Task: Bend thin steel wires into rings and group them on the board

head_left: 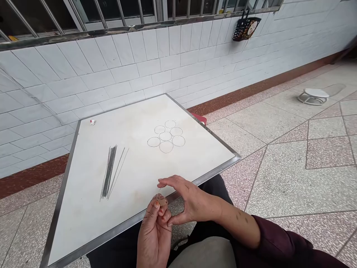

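Observation:
My left hand (156, 230) is closed at the table's near edge, pinching a thin curved wire (157, 195) between thumb and fingers. My right hand (188, 197) arches around the wire from the right, thumb and fingers wide apart. Its fingertips are close to the wire's upper end, though contact there cannot be made out. The right thumb is by the left hand's fingers. Beyond the hands, several thin wire rings (166, 152) lie in a flower-like cluster. To the left is a bundle of straight dark wires (109, 173), with a few loose wires (118, 171) beside it.
The white table (83, 227) has a metal rim and stands near a tiled wall (117, 85). A small white and red object (93, 122) lies at its far left corner. A black basket (245, 29) hangs from the window bars. On the floor is a low stool (315, 93).

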Available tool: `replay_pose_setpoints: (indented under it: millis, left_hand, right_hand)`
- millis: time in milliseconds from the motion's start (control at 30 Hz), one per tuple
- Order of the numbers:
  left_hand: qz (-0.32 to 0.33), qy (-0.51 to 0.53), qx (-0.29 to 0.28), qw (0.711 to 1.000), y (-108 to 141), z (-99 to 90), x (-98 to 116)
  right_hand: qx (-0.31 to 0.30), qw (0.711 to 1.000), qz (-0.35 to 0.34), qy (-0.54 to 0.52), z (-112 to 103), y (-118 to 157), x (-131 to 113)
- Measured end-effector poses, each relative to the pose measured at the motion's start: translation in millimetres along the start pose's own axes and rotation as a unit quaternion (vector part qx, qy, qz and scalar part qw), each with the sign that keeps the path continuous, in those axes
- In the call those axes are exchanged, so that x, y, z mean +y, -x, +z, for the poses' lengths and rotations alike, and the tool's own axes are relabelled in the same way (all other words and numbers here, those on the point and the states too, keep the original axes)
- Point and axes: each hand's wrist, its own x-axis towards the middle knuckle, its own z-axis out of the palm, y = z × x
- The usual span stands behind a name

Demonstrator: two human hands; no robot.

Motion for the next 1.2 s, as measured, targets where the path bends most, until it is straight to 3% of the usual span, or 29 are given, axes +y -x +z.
replay_pose_setpoints:
  millis: [200, 300, 433, 733, 933, 1200]
  left_hand:
    - [0.001, -0.013, 0.019, 1.000, 0, 1.4, 1]
    - [0.005, 0.002, 0.056, 0.998, 3, 4.3, 2]
    - [0.032, 0.029, 0.104, 0.994, 8, 8.1, 7]
    - [0.024, 0.031, 0.042, 0.998, 14, 9.6, 2]
    - [0.026, 0.023, 0.094, 0.995, 13, 11.5, 2]
    - [0.030, -0.032, 0.091, 0.995, 14, 10.9, -1]
  right_hand:
    - [-0.016, 1.000, 0.016, -0.006, 2, 3, 3]
    - [-0.037, 0.999, 0.018, -0.030, 0, 6, 6]
    - [-0.007, 0.997, 0.016, -0.074, 0, 12, 15]
    - [0.026, 0.994, 0.014, -0.106, 13, 11, 17]
    - [0.032, 0.994, 0.077, -0.073, 8, 11, 19]
    - [0.035, 0.995, 0.051, -0.080, 5, 7, 15]
